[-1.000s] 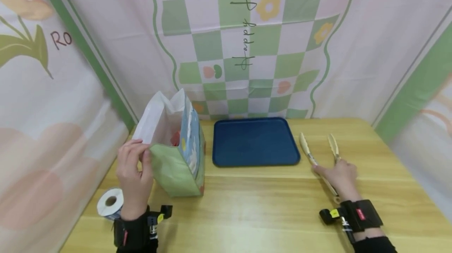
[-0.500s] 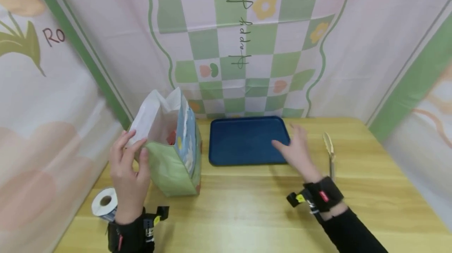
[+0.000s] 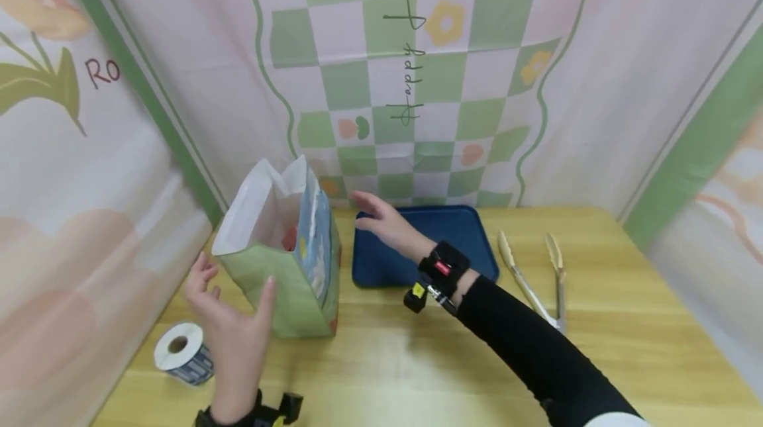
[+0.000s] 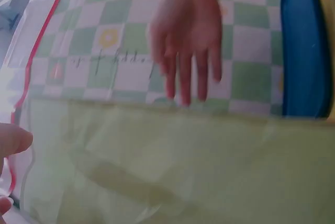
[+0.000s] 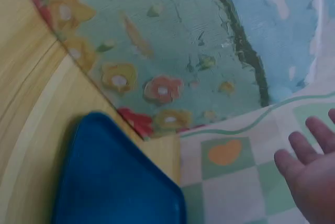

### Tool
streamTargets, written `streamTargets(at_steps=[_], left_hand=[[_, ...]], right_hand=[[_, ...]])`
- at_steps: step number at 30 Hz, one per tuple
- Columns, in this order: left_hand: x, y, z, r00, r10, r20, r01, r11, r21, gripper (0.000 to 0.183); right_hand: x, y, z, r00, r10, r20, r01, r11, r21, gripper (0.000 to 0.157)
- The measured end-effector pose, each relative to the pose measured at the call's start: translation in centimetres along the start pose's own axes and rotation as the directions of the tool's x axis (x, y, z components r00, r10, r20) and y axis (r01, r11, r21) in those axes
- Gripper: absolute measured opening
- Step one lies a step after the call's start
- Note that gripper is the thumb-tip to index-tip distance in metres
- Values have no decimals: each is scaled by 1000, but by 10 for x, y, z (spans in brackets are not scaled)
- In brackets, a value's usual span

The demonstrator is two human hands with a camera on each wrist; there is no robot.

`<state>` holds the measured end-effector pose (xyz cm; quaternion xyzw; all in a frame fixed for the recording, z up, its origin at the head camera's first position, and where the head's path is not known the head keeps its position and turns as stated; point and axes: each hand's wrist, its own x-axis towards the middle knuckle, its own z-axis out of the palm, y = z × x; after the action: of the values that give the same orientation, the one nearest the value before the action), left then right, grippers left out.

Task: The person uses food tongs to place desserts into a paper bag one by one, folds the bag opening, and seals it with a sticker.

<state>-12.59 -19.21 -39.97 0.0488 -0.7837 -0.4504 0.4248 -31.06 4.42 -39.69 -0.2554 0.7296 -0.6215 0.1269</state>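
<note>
A green and blue paper bag (image 3: 286, 288) with a white lining stands upright and open-topped at the left of the table; something red (image 3: 289, 238) shows inside it. My left hand (image 3: 232, 321) is at the bag's near left side, fingers and thumb spread, holding nothing; I cannot tell whether it touches the paper. To the right of the bag, my right hand (image 3: 387, 222) hovers over the left part of a blue tray (image 3: 441, 235), fingers extended and apart from the bag. In the right wrist view the bag's flowered side (image 5: 162, 77) faces that hand.
Metal tongs (image 3: 551, 301) with pale tips lie spread on the wooden table (image 3: 405, 354), right of the tray. A roll of labels (image 3: 183, 353) stands at the left, near my left wrist. A patterned curtain (image 3: 417, 83) rises behind the table.
My right hand has let go of the tongs and moved left across the tray toward the bag. My left hand has come off the bag's top rim and dropped lower, thumb spread wide.
</note>
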Motion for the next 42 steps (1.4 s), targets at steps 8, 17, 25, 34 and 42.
streamTargets(at_steps=[8,17,25,34,42], left_hand=[[-29,2,28,995,91,33,-95,986,140,85],[-33,6,46,996,-39,84,31,995,95,80],[-17,-5,35,980,-155,123,167,981,-98,75],[22,-38,-12,910,-279,308,352,912,-213,62],[54,-70,-30,862,-337,378,468,815,-342,59]], right_hand=[[44,3,19,997,-32,64,20,982,187,68],[67,8,34,995,-32,99,15,986,168,76],[49,8,32,996,-16,85,-2,978,209,65],[16,9,25,988,-61,143,38,986,159,56],[-22,3,28,990,-124,75,121,992,42,51]])
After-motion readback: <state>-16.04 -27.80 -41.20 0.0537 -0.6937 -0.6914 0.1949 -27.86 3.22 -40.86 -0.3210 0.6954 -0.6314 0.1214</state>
